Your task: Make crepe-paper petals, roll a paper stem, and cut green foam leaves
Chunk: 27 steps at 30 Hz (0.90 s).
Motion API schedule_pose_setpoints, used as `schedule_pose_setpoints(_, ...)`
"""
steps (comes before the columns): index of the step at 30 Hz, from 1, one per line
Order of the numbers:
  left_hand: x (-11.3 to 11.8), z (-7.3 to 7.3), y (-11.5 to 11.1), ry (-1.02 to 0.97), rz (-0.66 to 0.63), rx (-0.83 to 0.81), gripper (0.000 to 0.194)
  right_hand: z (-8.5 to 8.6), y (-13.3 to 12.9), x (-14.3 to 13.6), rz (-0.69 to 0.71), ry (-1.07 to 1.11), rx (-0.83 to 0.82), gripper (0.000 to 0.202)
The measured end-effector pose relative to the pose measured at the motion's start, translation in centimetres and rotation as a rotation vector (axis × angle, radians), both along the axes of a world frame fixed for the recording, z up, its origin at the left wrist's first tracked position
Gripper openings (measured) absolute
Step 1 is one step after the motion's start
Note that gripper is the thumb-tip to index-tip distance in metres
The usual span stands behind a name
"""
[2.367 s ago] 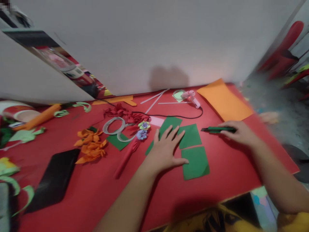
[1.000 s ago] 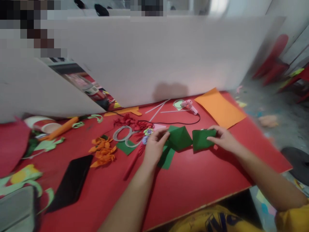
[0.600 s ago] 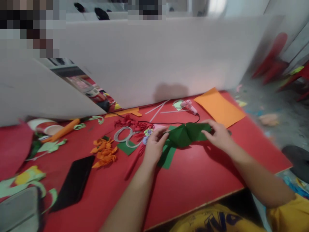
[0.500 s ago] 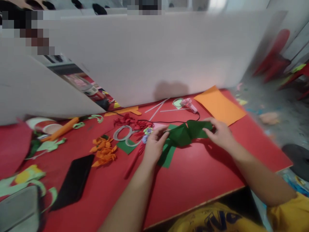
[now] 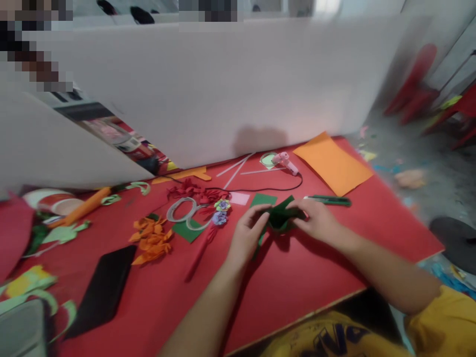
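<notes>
Between my hands is a piece of dark green paper (image 5: 281,218), bent round so its ends come toward each other. My left hand (image 5: 248,232) pinches its left end, and my right hand (image 5: 315,218) grips the right end. Just beyond lies a flat green paper piece (image 5: 263,200). A green box cutter (image 5: 329,200) rests past my right fingers. To the left of my left hand are a paper flower stick (image 5: 199,255) with small purple and yellow-green blooms, a coil of clear tubing (image 5: 181,210) and a green paper square (image 5: 189,231).
A pink glue gun (image 5: 285,162) with a black cord lies near the white partition (image 5: 223,94). Orange paper (image 5: 333,163) is at the back right. Orange paper flowers (image 5: 151,240), a black phone-like slab (image 5: 102,290) and a tipped paper cup (image 5: 59,202) occupy the left of the red table (image 5: 316,287).
My hands have come closer together, and the green paper has gone from stretched out to curled. The box cutter and more of the purple flowers now show.
</notes>
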<state>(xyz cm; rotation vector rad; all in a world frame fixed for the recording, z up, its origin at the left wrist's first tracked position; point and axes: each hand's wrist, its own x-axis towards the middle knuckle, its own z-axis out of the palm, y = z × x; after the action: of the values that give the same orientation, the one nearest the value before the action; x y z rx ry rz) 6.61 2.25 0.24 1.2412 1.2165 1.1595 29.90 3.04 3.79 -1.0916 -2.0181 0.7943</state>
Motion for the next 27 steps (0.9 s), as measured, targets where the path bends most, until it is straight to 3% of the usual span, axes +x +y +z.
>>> schedule_pose_setpoints(10,-0.6,0.4,-0.2,-0.024,-0.121,-0.014,0.042,0.3,-0.4,0.0,0.001,-0.018,-0.006,0.01)
schedule_pose_setpoints(20,0.2,0.2,-0.4,-0.316,-0.132,-0.217,0.043,0.0,-0.5,0.4,0.062,-0.088,0.107,0.014)
schedule_pose_setpoints(27,-0.1,0.4,-0.4,-0.323,-0.228,-0.207,0.049,-0.9,-0.5,0.6,0.085,-0.166,0.173,0.011)
